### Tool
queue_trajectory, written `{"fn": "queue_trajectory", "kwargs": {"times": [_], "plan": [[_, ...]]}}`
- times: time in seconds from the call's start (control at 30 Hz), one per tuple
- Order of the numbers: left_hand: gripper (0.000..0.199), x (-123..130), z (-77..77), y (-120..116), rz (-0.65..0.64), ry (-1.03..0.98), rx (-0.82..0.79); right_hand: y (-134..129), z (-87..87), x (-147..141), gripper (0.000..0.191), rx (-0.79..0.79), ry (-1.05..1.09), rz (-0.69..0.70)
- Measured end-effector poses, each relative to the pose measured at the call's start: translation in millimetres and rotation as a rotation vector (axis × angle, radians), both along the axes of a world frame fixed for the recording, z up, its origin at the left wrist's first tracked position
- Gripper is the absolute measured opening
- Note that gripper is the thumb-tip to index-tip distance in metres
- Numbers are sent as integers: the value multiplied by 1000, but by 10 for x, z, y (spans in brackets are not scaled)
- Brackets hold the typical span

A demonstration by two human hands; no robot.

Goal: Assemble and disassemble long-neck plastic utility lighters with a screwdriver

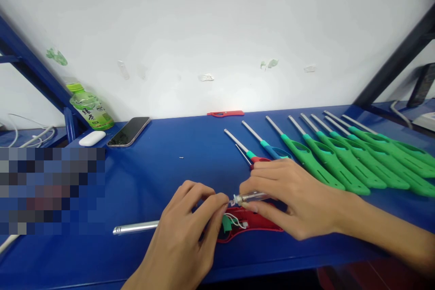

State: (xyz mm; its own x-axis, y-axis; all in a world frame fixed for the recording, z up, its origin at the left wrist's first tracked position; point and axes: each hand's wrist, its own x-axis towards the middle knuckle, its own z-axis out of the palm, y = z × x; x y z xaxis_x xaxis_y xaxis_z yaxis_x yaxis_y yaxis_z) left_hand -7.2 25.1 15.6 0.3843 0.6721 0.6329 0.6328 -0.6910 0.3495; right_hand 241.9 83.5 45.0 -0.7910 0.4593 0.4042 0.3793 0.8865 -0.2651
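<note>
A red lighter shell (260,221) lies on the blue table, with a green part (226,224) and white wires (238,220) inside. Its silver tube (136,227) sticks out to the left, under my left hand (193,226). The thumb and index finger of that hand are pinched at the tip of a clear cartridge; whatever small piece they hold is too small to name. My right hand (288,195) is closed on the clear cartridge (253,196), above the red shell, its whitish end pointing left.
Several green lighters (312,165) lie in a row at the right, beside a blue one (277,150) and a red one (260,159). A red shell piece (227,113) rests by the wall. Phone (129,131), white case (92,138) and bottle (91,108) stand back left.
</note>
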Motion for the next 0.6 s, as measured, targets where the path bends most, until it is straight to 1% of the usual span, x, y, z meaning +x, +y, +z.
{"fn": "queue_trajectory", "kwargs": {"times": [0.2,0.6], "plan": [[22,5,-2,5,-15,-8,9,6,-14,-2,17,32,29,47],[22,29,-19,-20,-58,3,70,19,-52,-16,18,49,32,73]]}}
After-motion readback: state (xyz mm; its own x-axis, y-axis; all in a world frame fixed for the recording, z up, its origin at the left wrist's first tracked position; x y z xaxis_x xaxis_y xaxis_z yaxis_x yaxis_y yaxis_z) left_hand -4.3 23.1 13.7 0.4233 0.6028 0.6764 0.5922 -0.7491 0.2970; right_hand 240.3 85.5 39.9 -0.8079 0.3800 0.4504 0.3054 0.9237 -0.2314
